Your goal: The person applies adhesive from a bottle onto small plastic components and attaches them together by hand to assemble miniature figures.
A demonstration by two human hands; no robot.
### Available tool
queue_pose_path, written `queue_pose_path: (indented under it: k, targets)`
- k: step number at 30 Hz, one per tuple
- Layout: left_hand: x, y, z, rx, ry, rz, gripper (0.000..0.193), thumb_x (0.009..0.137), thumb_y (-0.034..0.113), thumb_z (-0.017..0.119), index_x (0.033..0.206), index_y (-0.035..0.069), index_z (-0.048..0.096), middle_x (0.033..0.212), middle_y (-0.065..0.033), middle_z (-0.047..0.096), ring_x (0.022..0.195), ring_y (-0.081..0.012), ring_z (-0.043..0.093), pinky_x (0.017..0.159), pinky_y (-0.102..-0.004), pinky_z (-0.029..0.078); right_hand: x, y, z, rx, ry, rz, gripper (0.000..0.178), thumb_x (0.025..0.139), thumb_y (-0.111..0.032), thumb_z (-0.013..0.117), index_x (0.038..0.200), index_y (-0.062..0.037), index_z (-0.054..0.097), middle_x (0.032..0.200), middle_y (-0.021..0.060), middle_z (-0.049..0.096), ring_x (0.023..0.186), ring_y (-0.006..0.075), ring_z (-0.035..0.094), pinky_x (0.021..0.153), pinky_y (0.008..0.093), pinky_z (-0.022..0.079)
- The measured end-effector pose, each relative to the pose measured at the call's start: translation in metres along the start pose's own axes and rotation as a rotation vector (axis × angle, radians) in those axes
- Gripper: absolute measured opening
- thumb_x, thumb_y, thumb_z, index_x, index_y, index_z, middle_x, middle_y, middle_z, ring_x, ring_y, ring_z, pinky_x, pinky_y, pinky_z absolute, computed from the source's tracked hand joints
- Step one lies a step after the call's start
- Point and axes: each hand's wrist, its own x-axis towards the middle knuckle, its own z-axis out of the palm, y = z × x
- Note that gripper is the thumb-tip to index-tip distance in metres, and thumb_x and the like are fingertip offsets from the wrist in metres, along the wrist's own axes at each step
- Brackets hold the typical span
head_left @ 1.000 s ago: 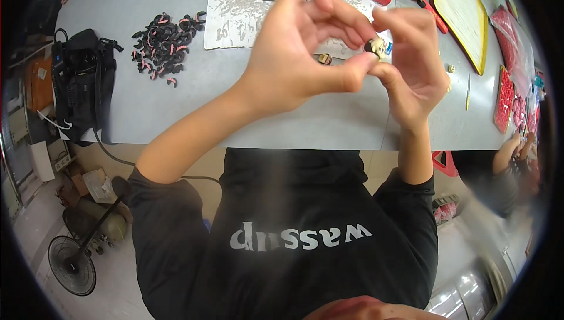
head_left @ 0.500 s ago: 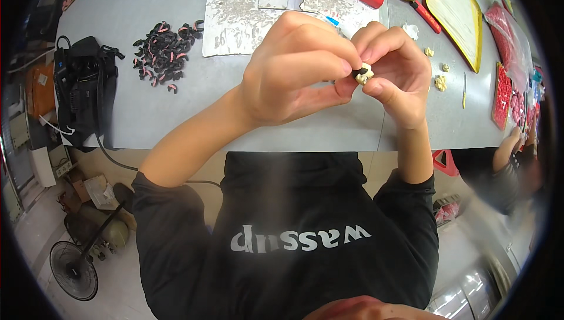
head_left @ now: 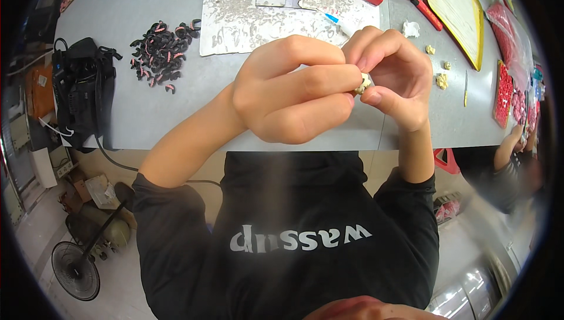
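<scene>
Above the table's front edge, my left hand [head_left: 296, 91] and my right hand [head_left: 399, 79] meet around a small, lumpy cream-coloured piece [head_left: 364, 83]. My right thumb and fingers pinch it from the right. The left fingertips are closed against its other side and cover part of it; a little dark shows there. On the table to the left lies a pile of small black curved pieces with pink stripes [head_left: 163, 56]. Loose cream pieces [head_left: 442, 81] rest right of my right hand, beside a thin pointed tool [head_left: 466, 90].
Behind my hands is a grey-smeared white board [head_left: 235, 32] with a blue-tipped tube [head_left: 332, 18]. Yellow-edged trays [head_left: 479, 38], a red-handled tool [head_left: 427, 14] and bagged red pieces [head_left: 503, 94] lie right. A black bag [head_left: 85, 91] stands left; another person's arm [head_left: 506, 151] shows far right.
My left hand has turned and lowered slightly, its fingers now covering more of the cream piece. The black part seen on it earlier is mostly hidden. My right hand keeps its pinch.
</scene>
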Motion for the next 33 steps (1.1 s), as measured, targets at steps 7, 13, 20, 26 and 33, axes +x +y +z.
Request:
queue_pose_path:
  k: [7,13,20,26,33]
  targets:
    - [0.0008,0.0031,0.002,0.003,0.016,0.015,0.026,0.058,-0.006,0.066,0.08,0.003,0.054,0.084,-0.0086,0.062,0.073,-0.0207,0.057,0.054,-0.0247,0.048,0.0006,-0.0027,-0.0002,-0.005,-0.015,-0.008,0.025,0.071,0.008,0.067,0.094,0.006,0.058,0.091,0.0144,0.061,0.089,0.0215,0.058,0.082,0.033,0.046]
    - [-0.001,0.0023,0.0008,-0.054,-0.02,-0.044,0.024,0.057,-0.006,0.066,0.076,0.001,0.054,0.085,-0.0112,0.062,0.072,-0.022,0.056,0.056,-0.0263,0.049,0.001,-0.0019,-0.0022,-0.012,-0.029,-0.009,0.026,0.071,0.008,0.068,0.095,0.006,0.058,0.091,0.0142,0.061,0.089,0.0212,0.059,0.082,0.0323,0.045]
    - [-0.0001,0.003,-0.0017,-0.072,-0.037,-0.044,0.022,0.056,-0.007,0.067,0.07,0.001,0.051,0.085,-0.012,0.063,0.072,-0.0226,0.056,0.056,-0.0265,0.049,-0.0014,-0.0016,-0.0005,-0.036,-0.026,0.01,0.026,0.071,0.007,0.069,0.095,0.0056,0.059,0.092,0.0132,0.062,0.089,0.0205,0.059,0.083,0.032,0.045]
    - [0.0044,0.0056,-0.0034,-0.045,-0.051,-0.047,0.026,0.056,-0.007,0.067,0.064,0.002,0.045,0.083,-0.0123,0.063,0.07,-0.0222,0.056,0.052,-0.0259,0.049,-0.0013,-0.002,-0.0001,-0.035,-0.036,0.011,0.026,0.071,0.007,0.069,0.095,0.0057,0.059,0.092,0.0133,0.061,0.089,0.0204,0.059,0.083,0.0317,0.045]
    - [0.0038,0.0065,-0.0039,-0.064,-0.038,-0.066,0.029,0.057,-0.006,0.07,0.063,0.004,0.044,0.083,-0.0114,0.064,0.07,-0.0224,0.057,0.054,-0.027,0.049,-0.0005,-0.0019,0.0001,-0.023,-0.044,0.015,0.026,0.071,0.007,0.069,0.095,0.0058,0.059,0.092,0.0133,0.061,0.089,0.0203,0.059,0.082,0.0316,0.045]
